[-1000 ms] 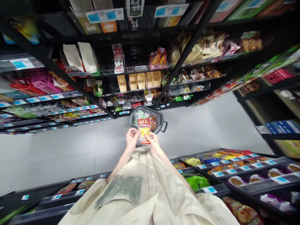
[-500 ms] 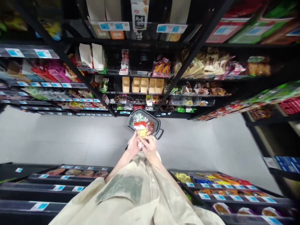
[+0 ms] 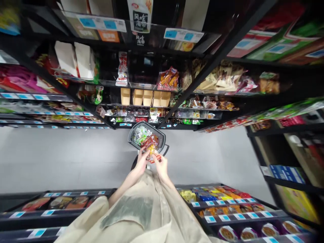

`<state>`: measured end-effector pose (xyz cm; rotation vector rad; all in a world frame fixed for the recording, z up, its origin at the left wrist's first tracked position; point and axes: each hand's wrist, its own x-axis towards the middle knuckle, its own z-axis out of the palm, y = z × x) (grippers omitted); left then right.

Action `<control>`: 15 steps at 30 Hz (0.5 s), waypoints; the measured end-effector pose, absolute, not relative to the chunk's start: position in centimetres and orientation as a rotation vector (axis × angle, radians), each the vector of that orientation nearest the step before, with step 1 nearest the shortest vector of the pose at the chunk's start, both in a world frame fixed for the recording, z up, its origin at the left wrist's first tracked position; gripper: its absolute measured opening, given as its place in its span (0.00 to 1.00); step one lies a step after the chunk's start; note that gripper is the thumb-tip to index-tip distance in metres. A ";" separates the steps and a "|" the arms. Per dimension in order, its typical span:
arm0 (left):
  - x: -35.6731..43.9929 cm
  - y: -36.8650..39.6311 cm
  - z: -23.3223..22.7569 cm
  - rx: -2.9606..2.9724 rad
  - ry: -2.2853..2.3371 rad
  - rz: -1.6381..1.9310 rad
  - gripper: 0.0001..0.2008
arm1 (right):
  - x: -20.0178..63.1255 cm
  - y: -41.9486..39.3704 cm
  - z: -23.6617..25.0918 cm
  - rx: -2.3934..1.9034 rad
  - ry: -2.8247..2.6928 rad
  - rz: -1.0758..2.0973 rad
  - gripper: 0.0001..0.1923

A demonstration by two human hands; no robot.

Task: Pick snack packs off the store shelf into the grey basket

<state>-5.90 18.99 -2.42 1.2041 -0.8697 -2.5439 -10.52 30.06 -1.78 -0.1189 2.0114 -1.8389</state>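
Observation:
My left hand (image 3: 141, 162) and my right hand (image 3: 162, 166) are together in front of my body, fingers closed around a small snack packet (image 3: 151, 149). The packet looks yellow with some red on it, and its print is too small to read. Just beyond my fingers stands a dark grey shopping basket (image 3: 163, 137) on the floor side of the shelves. Inside it lie green and white packets (image 3: 142, 134) on the left and reddish-brown packets (image 3: 151, 140) nearer my hands. The fingers partly cover the held packet.
Ahead rises a black shelf unit (image 3: 215, 55) with bagged snacks (image 3: 169, 78) and cardboard boxes (image 3: 138, 97). Low shelves of packaged food (image 3: 210, 195) stand behind me on both sides. Another rack (image 3: 283, 180) is at the right. Grey floor (image 3: 101, 152) runs between them.
The packet has been turned in my hands: its red part was at the far end and now shows near my right fingers. More reddish-brown packets show in the basket. The view has shifted.

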 end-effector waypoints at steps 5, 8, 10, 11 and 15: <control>-10.0 15.6 -7.3 1.092 -1.450 -2.393 0.38 | -14.6 29.3 -5.3 0.403 1.510 -1.844 0.22; -11.1 13.1 -9.4 0.973 -1.818 -2.422 0.32 | -18.1 28.2 -7.5 0.530 1.511 -1.888 0.17; -10.7 11.4 -10.2 0.916 -2.103 -2.339 0.27 | -21.0 27.1 -8.8 0.566 1.557 -1.916 0.14; -10.1 10.6 -10.4 0.899 -2.238 -2.257 0.25 | -22.7 26.5 -9.5 0.575 1.578 -1.924 0.13; -5.6 8.4 -11.2 0.972 -2.564 -1.976 0.20 | -29.4 23.1 -11.9 0.563 1.692 -1.966 0.14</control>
